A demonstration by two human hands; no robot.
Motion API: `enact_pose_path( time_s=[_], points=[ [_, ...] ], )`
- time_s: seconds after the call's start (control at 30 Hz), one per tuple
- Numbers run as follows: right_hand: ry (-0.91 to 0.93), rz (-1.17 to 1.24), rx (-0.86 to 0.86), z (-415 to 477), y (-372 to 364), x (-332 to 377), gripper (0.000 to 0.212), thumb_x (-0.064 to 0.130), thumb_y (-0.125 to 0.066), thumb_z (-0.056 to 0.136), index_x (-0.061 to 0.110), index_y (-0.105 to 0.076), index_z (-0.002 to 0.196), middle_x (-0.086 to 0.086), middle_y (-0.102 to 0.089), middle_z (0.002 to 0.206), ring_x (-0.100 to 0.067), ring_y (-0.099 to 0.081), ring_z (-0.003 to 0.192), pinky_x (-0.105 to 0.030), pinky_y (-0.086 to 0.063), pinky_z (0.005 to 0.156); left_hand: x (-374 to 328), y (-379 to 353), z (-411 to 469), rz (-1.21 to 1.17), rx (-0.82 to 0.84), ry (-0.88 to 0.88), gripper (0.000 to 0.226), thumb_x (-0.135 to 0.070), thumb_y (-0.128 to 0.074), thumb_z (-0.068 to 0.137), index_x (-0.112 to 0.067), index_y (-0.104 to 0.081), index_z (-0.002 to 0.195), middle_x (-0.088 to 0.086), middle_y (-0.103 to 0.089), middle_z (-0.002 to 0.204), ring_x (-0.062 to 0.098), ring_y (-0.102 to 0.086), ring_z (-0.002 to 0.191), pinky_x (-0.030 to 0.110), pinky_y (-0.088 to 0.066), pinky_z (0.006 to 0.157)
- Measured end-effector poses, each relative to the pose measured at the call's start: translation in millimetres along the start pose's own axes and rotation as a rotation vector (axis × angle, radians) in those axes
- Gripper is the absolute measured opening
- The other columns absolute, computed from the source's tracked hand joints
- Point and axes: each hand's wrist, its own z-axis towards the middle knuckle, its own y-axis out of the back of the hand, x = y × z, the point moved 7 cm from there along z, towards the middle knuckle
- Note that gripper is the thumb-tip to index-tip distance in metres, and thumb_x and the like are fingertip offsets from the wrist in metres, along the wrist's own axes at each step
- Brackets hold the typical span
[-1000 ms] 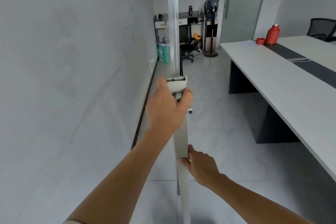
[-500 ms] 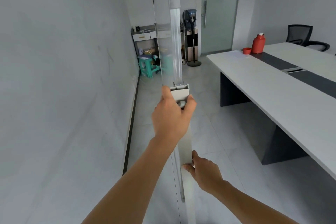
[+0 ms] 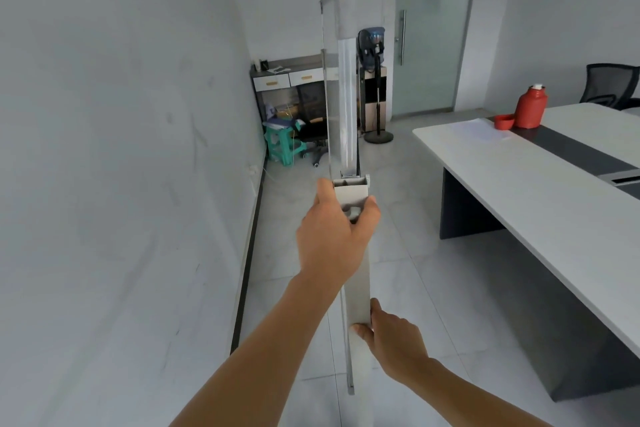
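While left hand (image 3: 334, 236) grips post (image 3: 360, 284) top, right hand (image 3: 394, 340) lower — upright.

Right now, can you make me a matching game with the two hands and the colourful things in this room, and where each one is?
Things
1. left hand
2. right hand
3. red plastic jug
4. green plastic stool

Places
A. on the long white table
B. near the white wall
C. gripping the top end of the grey metal post
D. gripping the grey metal post lower down

Pairs: 1-C, 2-D, 3-A, 4-B
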Motion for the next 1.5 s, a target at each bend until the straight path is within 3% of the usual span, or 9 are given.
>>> enact_pose_path(
  time_s=[0.07, 0.2, 0.3, 0.5, 0.83, 1.23, 1.33, 1.5],
  points=[
    [-0.021, 0.002, -0.009, 37.5, 1.0, -3.0, 0.038, 0.054, -0.04, 0.094, 0.021, -0.042, 0.111, 0.011, -0.059, 0.071, -0.018, -0.065, 0.065, -0.035, -0.058, 0.067, 15.9, -15.1, 35.8, -0.011, 0.005, -0.014, 0.036, -0.051, -0.054, 0.081, -0.02, -0.04, 0.095, -0.002, -0.066, 0.081, 0.018, -0.065, 0.071, 0.045, -0.057, 0.061],
    [-0.082, 0.003, -0.054, 113.3, -4.2, -7.1, 0.038, 0.055, -0.04, 0.093, 0.023, -0.04, 0.114, 0.007, -0.069, 0.091, -0.017, -0.068, 0.07, -0.033, -0.06, 0.069, 47.5, -43.2, 107.0, -0.033, 0.014, -0.071, 0.039, -0.053, -0.052, 0.079, -0.018, -0.04, 0.094, 0.0, -0.066, 0.08, 0.022, -0.064, 0.069, 0.041, -0.055, 0.058],
    [-0.154, -0.008, -0.057, 167.4, -4.3, -7.2, 0.04, 0.056, -0.037, 0.093, 0.022, -0.039, 0.116, 0.006, -0.069, 0.094, -0.017, -0.068, 0.072, -0.034, -0.06, 0.07, 69.0, -61.9, 159.1, -0.018, 0.048, -0.11, 0.037, -0.05, -0.053, 0.083, -0.017, -0.038, 0.092, 0.001, -0.064, 0.078, 0.019, -0.061, 0.065, 0.03, -0.046, 0.05],
    [-0.264, -0.004, -0.037, 283.1, 2.0, -4.6, 0.046, 0.057, -0.037, 0.093, 0.022, -0.035, 0.122, 0.003, -0.069, 0.103, -0.02, -0.068, 0.078, -0.035, -0.06, 0.074, 109.5, -95.8, 266.2, -0.028, 0.1, -0.136, 0.037, -0.047, -0.054, 0.085, -0.016, -0.036, 0.092, 0.004, -0.063, 0.08, 0.023, -0.056, 0.064, 0.03, -0.035, 0.052],
    [-0.267, 0.006, -0.09, 483.6, 3.6, -31.9, 0.041, 0.058, -0.039, 0.092, 0.023, -0.037, 0.113, 0.002, -0.07, 0.098, -0.023, -0.068, 0.074, -0.039, -0.06, 0.072, 178.3, -176.0, 444.3, -0.11, 0.133, -0.208, 0.035, -0.052, -0.049, 0.081, -0.021, -0.037, 0.092, -0.002, -0.064, 0.077, 0.023, -0.063, 0.069, 0.043, -0.055, 0.06],
    [-0.248, 0.01, -0.089, 722.3, 40.3, -64.9, 0.04, 0.058, -0.037, 0.092, 0.021, -0.039, 0.107, 0.003, -0.072, 0.095, -0.02, -0.067, 0.071, -0.034, -0.057, 0.063, 247.8, -283.0, 662.2, -0.199, 0.314, -0.181, 0.039, -0.055, -0.05, 0.08, -0.025, -0.039, 0.103, 0.0, -0.067, 0.097, 0.018, -0.067, 0.082, 0.044, -0.059, 0.064],
    [-0.277, 0.015, -0.11, 775.5, 46.5, -75.0, 0.038, 0.057, -0.038, 0.093, 0.02, -0.039, 0.105, 0.004, -0.071, 0.093, -0.021, -0.063, 0.067, -0.028, -0.048, 0.055, 263.8, -308.0, 713.9, -0.222, 0.321, -0.19, 0.04, -0.055, -0.05, 0.079, -0.024, -0.039, 0.101, -0.003, -0.068, 0.094, 0.017, -0.067, 0.08, 0.047, -0.058, 0.065],
    [-0.373, 0.007, -0.165, 865.8, 51.5, -92.7, 0.033, 0.054, -0.038, 0.094, 0.021, -0.036, 0.096, 0.0, -0.07, 0.091, -0.027, -0.066, 0.078, -0.035, -0.046, 0.061, 283.4, -351.2, 797.6, -0.23, 0.351, -0.251, 0.038, -0.048, -0.053, 0.082, -0.016, -0.041, 0.1, 0.003, -0.067, 0.082, 0.019, -0.065, 0.073, 0.047, -0.055, 0.065]
  ],
)
